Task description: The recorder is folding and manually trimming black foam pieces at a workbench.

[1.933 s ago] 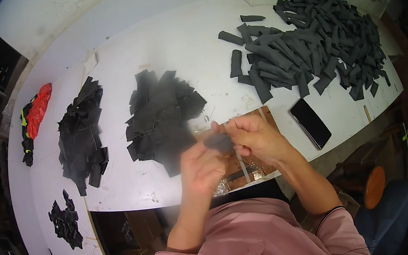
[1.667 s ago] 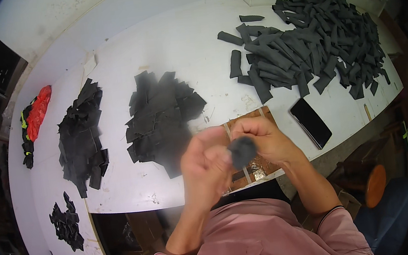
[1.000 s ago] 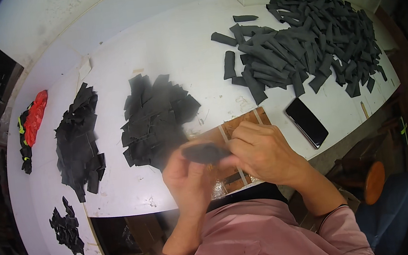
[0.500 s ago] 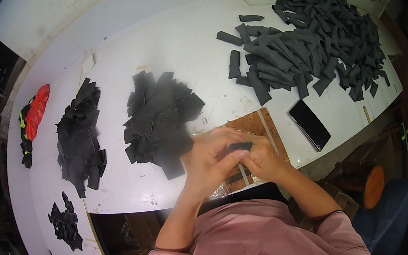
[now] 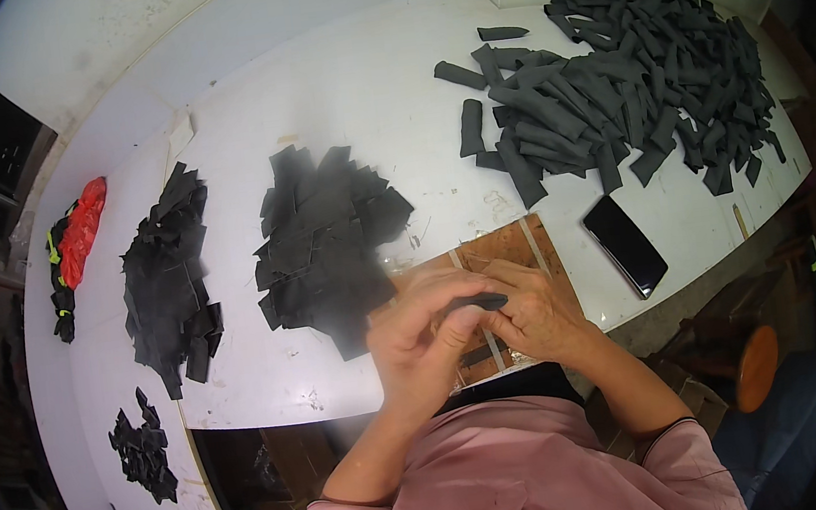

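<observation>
Both my hands meet over a brown board [image 5: 547, 257] at the table's near edge. Between them is a small black fabric piece [image 5: 482, 302]; only its narrow upper part shows. My left hand [image 5: 422, 329] pinches it from the left, thumb against the near side and fingers curled over the far side. From the right, my right hand [image 5: 535, 313] closes on the same piece, its thumb tip beside the left one. Just left of my hands lies a heap of flat black fabric pieces [image 5: 322, 250].
A big pile of dark rolled fabric tubes [image 5: 602, 102] covers the table's far right, with a phone [image 5: 625, 246] in front. Leftward are another black fabric heap [image 5: 168, 282], a smaller one [image 5: 143, 451] and a red plastic bag [image 5: 83, 232]. An orange stool [image 5: 756, 368] stands right of the table.
My left fingers and thumb have shifted slightly on the fabric piece, which now looks narrower and flatter. The whole view has moved a little; the heaps and phone lie as before.
</observation>
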`<state>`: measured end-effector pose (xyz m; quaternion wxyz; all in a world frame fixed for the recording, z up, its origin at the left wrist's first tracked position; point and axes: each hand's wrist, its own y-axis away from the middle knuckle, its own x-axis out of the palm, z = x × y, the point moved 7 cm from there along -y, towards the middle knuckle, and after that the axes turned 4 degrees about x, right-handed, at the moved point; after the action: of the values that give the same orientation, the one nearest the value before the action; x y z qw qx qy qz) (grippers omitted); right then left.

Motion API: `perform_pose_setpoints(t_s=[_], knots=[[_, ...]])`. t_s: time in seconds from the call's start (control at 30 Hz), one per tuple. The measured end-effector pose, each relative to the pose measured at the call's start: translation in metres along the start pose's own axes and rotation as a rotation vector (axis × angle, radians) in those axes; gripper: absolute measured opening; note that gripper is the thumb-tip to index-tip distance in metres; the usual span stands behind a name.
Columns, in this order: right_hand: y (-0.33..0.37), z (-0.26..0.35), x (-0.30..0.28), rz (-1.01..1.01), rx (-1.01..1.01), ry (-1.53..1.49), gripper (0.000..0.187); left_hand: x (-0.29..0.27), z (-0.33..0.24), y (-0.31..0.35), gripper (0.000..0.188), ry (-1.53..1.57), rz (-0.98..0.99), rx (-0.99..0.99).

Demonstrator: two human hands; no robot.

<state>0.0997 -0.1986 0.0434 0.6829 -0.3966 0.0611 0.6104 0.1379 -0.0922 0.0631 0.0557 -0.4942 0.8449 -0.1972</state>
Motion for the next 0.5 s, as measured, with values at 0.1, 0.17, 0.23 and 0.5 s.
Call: perform_pose_setpoints(t_s=[0.1, 0.17, 0.23, 0.5], knots=[[-0.007, 0.006, -0.003, 0.059, 0.058, 0.029, 0.020, 0.001, 0.000, 0.001, 0.015, 0.236, -0.042, -0.015], [-0.012, 0.017, -0.006, 0.048, 0.022, 0.040, 0.013, -0.005, 0.001, 0.002, 0.015, 0.474, -0.108, -0.025], [-0.017, 0.024, -0.011, 0.070, -0.025, 0.111, 0.013, -0.016, 0.002, 0.003, 0.017, 0.730, -0.180, -0.049], [-0.009, 0.012, 0.002, 0.045, -0.040, 0.155, 0.023, -0.023, 0.007, 0.004, 0.018, 0.491, -0.177, -0.052]])
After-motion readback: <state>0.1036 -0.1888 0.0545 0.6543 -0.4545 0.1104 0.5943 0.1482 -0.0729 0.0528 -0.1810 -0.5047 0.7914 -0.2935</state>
